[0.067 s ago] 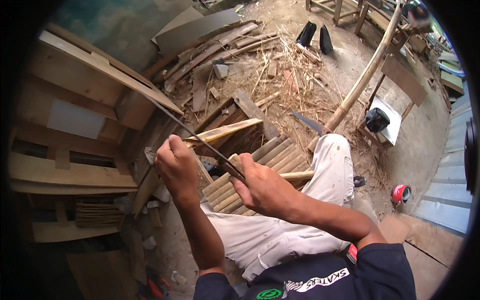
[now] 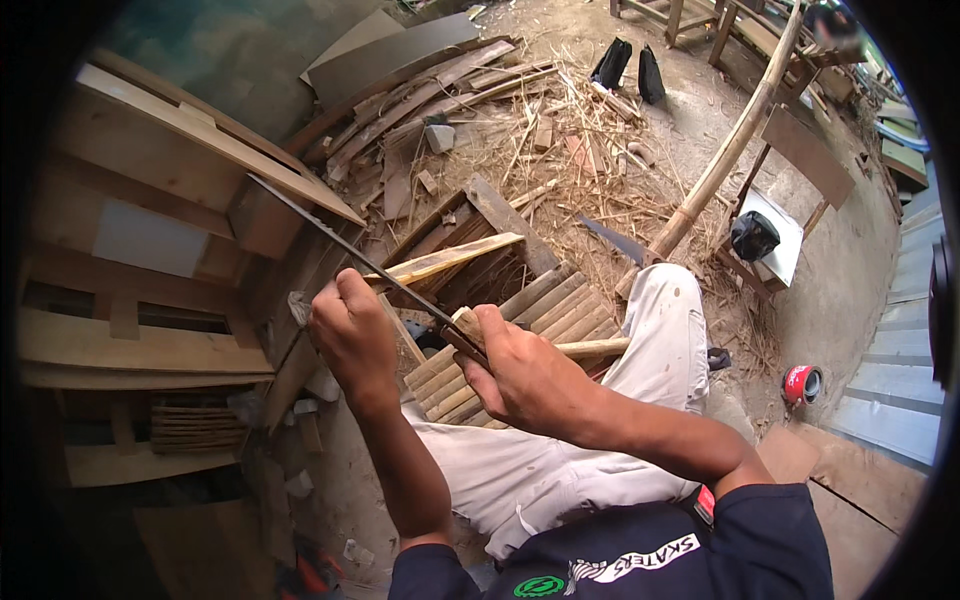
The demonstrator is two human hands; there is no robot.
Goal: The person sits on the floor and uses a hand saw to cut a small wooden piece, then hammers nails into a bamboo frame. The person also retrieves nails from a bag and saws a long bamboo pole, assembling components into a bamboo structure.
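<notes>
Head view: the right hand (image 2: pixel 525 380) clamps its grip on the wooden handle of a long blade (image 2: pixel 330 235); the left hand (image 2: pixel 352 330) curls round one end of a wood strip (image 2: pixel 450 258), beyond the lap. The strip looks light, stiff; the blade, probably sharp, is best held by its handle.

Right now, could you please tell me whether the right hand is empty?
No, the right hand grips the wooden handle of the long, thin, dark metal tool.

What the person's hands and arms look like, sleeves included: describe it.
The left hand and right hand are bare, with no gloves or watch visible. The forearms are uncovered too; the sleeves are short, plain and dark navy.
</notes>
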